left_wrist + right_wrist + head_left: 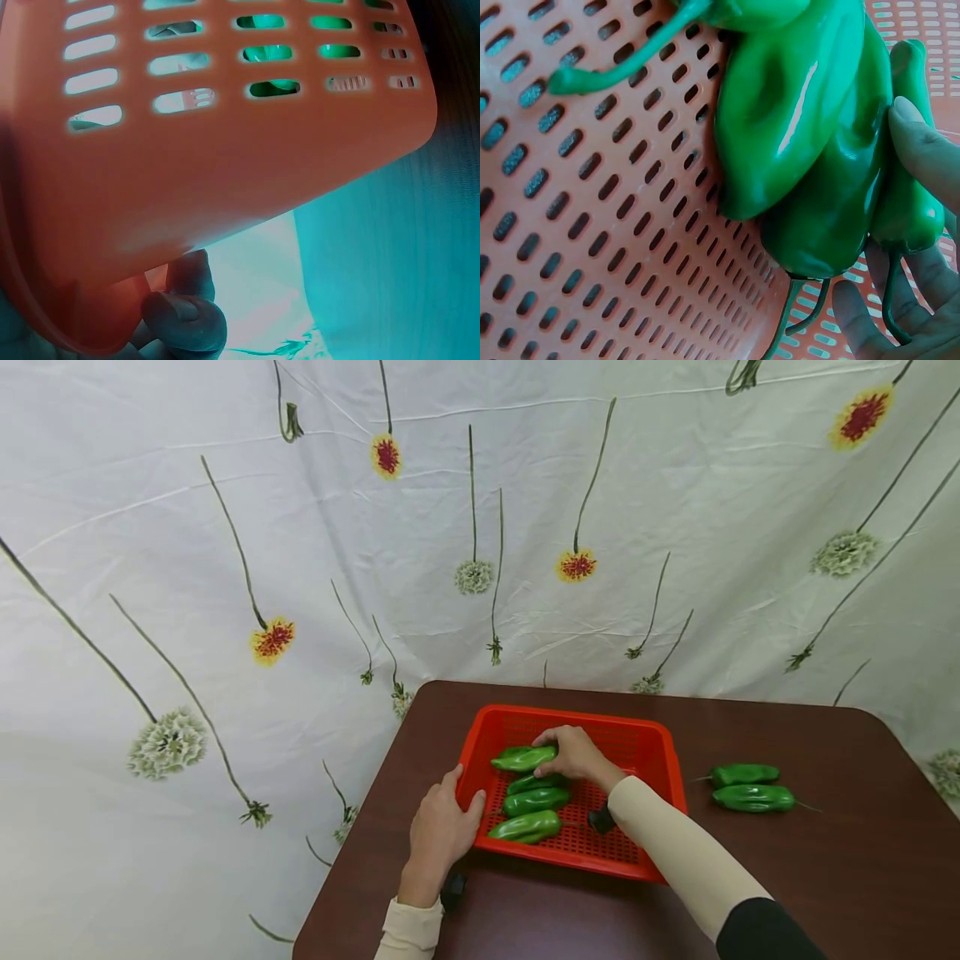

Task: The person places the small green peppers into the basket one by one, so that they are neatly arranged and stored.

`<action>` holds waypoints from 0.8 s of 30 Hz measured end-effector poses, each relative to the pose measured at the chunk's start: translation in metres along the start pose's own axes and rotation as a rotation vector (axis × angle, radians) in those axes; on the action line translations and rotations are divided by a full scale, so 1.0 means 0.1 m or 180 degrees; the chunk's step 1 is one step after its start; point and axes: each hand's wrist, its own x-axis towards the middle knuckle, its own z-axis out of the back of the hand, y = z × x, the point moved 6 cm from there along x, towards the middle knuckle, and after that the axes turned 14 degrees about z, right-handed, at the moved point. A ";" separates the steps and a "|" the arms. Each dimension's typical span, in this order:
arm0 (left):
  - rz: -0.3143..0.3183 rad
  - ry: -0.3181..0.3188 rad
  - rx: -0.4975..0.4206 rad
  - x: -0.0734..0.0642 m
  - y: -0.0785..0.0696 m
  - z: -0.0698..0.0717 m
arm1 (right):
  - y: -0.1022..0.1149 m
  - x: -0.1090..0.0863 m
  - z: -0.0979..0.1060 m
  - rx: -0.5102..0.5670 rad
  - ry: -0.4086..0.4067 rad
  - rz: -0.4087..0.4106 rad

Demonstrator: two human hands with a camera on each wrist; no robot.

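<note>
Right hand (576,755) pinching a pepper (522,761) in the red basket (555,854)
Thumb and fingers close on one end of that pepper, toward the basket's far left; whether it is clear of the bottom, I cannot tell. More green peppers (534,802) lie in a row on the person's side of it. The left hand (438,831) has its grip round the basket's left rim. To the right on the desk (840,760), two peppers (752,798) lie side by side, stems pointing opposite ways. Behind hangs a flowered cloth (315,552)
</note>
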 end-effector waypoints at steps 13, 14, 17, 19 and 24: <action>-0.0023 -0.0043 0.0011 -0.03 -0.01 0.02 | -0.01 -0.01 0.01 0.0081 -0.0045 -0.0033; -0.0029 -0.0046 0.0016 -0.03 -0.01 0.02 | -0.01 -0.02 0.01 0.0077 -0.0038 -0.0033; -0.0033 -0.0048 0.0018 -0.03 -0.01 0.01 | -0.01 -0.02 0.01 0.0048 -0.0031 -0.0003; -0.0035 -0.0038 0.0010 -0.03 -0.01 0.01 | 0.00 -0.03 0.02 0.0018 -0.0035 0.0037; -0.0034 -0.0032 0.0000 -0.04 0.00 0.01 | 0.01 -0.04 0.01 0.0031 -0.0049 0.0082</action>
